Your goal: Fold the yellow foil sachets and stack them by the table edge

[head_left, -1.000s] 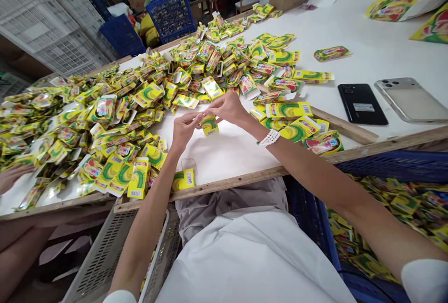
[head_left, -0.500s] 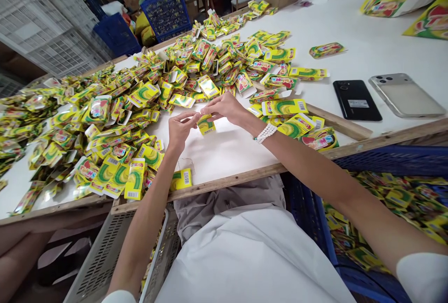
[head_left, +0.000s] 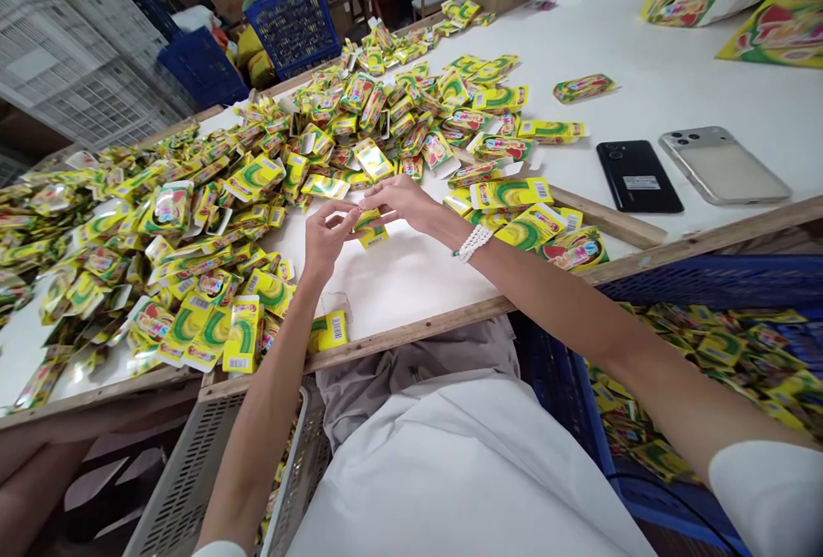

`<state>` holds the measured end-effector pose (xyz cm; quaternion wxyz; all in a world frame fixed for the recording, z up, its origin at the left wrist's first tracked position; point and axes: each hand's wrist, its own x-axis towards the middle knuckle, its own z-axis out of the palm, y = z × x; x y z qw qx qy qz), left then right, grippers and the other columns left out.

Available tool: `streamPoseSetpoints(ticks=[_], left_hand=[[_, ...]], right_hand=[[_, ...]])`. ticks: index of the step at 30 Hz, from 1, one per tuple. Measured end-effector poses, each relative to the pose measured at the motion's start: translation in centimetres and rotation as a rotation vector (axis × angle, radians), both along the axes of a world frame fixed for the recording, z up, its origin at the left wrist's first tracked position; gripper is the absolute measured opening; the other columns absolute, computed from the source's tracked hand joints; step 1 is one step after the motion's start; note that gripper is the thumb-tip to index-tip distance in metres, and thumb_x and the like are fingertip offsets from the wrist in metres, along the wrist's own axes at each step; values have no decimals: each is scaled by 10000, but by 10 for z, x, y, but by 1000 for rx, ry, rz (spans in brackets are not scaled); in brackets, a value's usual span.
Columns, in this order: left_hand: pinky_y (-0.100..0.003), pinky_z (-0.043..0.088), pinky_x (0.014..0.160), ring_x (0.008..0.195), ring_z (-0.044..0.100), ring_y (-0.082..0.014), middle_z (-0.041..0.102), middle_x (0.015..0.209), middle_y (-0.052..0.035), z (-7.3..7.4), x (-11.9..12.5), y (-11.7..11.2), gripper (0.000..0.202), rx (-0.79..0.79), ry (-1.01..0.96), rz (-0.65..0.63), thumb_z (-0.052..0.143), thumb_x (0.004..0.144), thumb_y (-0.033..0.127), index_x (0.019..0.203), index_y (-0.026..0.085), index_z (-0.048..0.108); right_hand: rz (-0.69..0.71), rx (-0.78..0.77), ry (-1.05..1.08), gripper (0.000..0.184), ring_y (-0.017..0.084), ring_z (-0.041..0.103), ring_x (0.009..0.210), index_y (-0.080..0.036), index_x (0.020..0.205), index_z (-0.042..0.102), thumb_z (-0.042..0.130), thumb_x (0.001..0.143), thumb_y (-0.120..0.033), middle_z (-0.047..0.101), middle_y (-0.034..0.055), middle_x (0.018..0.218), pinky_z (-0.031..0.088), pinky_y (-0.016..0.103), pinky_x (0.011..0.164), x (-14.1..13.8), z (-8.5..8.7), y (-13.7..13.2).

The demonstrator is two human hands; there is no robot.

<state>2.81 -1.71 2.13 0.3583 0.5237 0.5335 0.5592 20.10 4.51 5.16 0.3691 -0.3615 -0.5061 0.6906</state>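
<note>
My left hand (head_left: 325, 236) and my right hand (head_left: 402, 200) meet over the white table (head_left: 411, 274), and both pinch one small yellow-green carton (head_left: 371, 231) held just above the tabletop. A white bead bracelet (head_left: 472, 242) sits on my right wrist. A large heap of the same yellow cartons and packets (head_left: 212, 197) spreads over the table to the left and behind my hands. More flat cartons (head_left: 511, 194) lie just right of my right hand. One single carton (head_left: 329, 331) rests at the table's near edge.
A black phone (head_left: 636, 177) and a silver phone (head_left: 720, 167) lie on the table at right. A blue crate (head_left: 700, 351) holding packets stands at my right side, a grey crate (head_left: 193, 471) at my left. Another person's arm (head_left: 26, 488) shows at lower left.
Both hands keep working the same small carton, with the fingers shifting slightly on it. The view has drifted, so everything sits a little more to the left and up.
</note>
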Motion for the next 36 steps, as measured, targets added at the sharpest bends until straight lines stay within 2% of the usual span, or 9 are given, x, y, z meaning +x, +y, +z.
streamPoseSetpoints(ticks=[6,12,14,19,22,26,28,33,36], left_hand=[[-245,685,685,808,647,-117,721,943,-30,-6,-1,4,471,6,-6,18,908,733,589,910,182,751],[-211,664,644,835,680,-120,745,1038,-47,-9,0,4,479,29,9,43,899,740,602,874,174,730],[-214,665,635,836,689,-124,744,1043,-55,-10,1,5,502,34,-3,54,910,723,615,836,167,712],[-213,657,600,760,666,-109,722,953,-46,-13,1,7,555,92,37,113,887,758,683,889,172,715],[-195,638,567,747,655,-106,709,950,-41,-14,3,4,541,177,132,163,842,819,699,896,177,721],[-212,657,581,733,657,-112,689,884,-32,-15,5,0,552,231,201,154,806,856,709,812,169,706],[-225,669,595,729,664,-112,693,876,-29,-15,5,-1,569,217,200,118,804,847,723,796,166,701],[-226,655,583,710,663,-116,696,830,-19,-15,-1,4,586,156,153,86,827,796,753,831,174,740],[-257,674,614,677,642,-109,717,836,-27,-12,-6,5,623,105,113,62,822,780,784,873,170,771]], right_hand=[[-49,-95,-12,137,157,694,809,-125,925,717,747,853,-12,706,17,823,674,329,732,-3,7,-2],[-62,-164,22,195,179,705,846,-153,999,715,712,845,-34,727,19,881,685,370,753,-8,1,-3],[-60,-59,-26,185,187,698,824,-154,1007,726,702,850,-58,734,25,895,659,358,716,-10,-2,-3],[-94,627,-371,110,163,649,817,-132,879,798,701,924,-155,748,41,851,484,277,781,-13,-8,0],[-85,889,-528,198,142,562,774,-120,775,796,686,936,-154,702,39,754,384,291,774,-8,-7,3],[48,1022,-621,336,123,414,681,-120,630,718,647,951,-191,524,7,594,272,315,700,4,0,7],[94,1048,-657,353,131,402,687,-120,642,717,650,968,-236,509,10,588,261,321,697,10,3,7],[105,1042,-763,73,230,622,889,-137,946,803,773,916,-196,702,78,815,401,323,827,11,2,-2],[60,985,-835,117,300,689,1015,-149,977,762,837,889,-170,723,112,906,476,368,949,7,3,-6]])
